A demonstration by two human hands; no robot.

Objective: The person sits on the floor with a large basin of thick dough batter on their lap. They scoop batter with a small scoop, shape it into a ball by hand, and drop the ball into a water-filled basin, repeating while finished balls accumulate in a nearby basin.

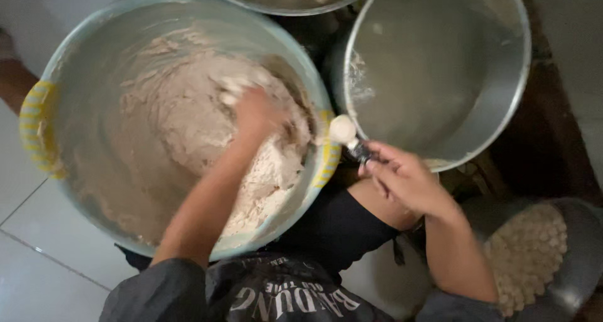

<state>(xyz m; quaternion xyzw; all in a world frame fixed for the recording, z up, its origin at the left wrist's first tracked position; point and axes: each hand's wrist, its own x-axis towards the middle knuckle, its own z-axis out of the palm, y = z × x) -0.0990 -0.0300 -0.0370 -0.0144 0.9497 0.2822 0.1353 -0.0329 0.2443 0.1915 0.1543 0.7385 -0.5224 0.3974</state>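
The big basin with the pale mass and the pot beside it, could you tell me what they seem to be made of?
The basin looks like plastic: matte light blue rim, yellow striped handles. The pot looks like metal, probably aluminium or steel: thin grey wall with a dull sheen.

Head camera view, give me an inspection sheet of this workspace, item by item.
Surface: pale tiled floor.
Job's things: large basin with yellow handles, holding pale dough; spoon carrying a dough ball.
Clutter: metal pot, nearly empty; bowl of small pale balls at lower right; another vessel's rim at top.
Hands: left hand pressed into the dough; right hand gripping the spoon.
Cables: nothing seen.
Surroundings: dark floor patch on the right.
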